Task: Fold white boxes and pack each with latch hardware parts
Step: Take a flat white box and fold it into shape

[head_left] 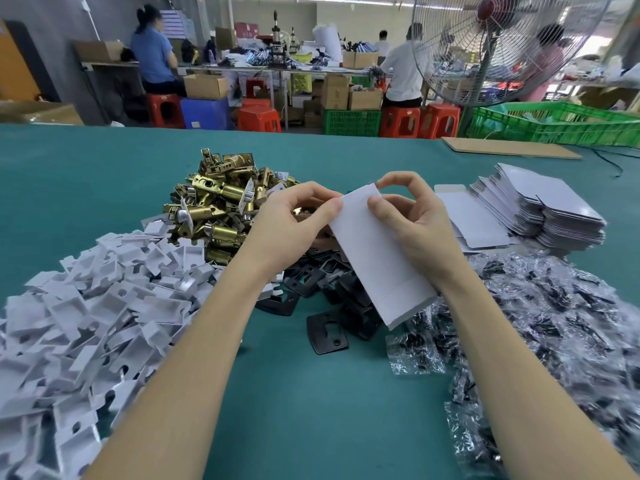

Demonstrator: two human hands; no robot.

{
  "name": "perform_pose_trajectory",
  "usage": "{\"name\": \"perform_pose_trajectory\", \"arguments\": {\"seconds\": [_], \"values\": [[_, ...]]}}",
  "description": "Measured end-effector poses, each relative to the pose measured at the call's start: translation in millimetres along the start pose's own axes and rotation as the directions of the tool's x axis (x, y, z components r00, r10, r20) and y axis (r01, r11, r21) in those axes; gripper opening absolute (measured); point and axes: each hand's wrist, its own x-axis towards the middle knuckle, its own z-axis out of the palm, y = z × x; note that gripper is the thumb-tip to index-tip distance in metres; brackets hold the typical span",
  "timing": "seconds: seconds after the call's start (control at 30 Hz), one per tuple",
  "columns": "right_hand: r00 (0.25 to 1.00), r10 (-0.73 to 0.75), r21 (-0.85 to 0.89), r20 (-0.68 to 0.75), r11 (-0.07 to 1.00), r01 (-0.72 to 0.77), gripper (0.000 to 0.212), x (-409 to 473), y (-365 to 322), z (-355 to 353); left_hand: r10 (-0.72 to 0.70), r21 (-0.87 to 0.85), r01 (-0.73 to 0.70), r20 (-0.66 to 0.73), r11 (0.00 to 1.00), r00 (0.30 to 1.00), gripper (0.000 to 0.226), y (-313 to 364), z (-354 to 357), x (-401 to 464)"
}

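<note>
Both my hands hold one white box, tilted above the green table with its far end up. My left hand pinches the box's upper left edge with curled fingers. My right hand grips the upper right side, thumb on the front face and fingers curled over the top flap. Behind my left hand lies a heap of brass latch bolts. Black strike plates lie under the box. A stack of flat white box blanks sits at the right.
White folded card inserts pile up at the left. Clear bags of black screws cover the right. Bare green table lies between my forearms. A cardboard sheet and a green crate sit at the far right edge.
</note>
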Motion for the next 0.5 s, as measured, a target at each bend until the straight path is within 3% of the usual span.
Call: {"name": "perform_pose_trajectory", "arguments": {"seconds": [0.2,0.5], "values": [[0.999,-0.034,-0.059,-0.003,0.998,0.034,0.023,0.5,-3.4,0.4,-0.057,-0.093,0.050,-0.072,0.994,0.996,0.015,-3.1,8.6,0.2],[0.998,-0.016,-0.132,-0.065,0.991,0.008,0.017,0.9,-3.0,-3.5,0.054,0.010,-0.054,0.001,0.999,0.999,0.025,-3.2,18.0,-5.0]]}}
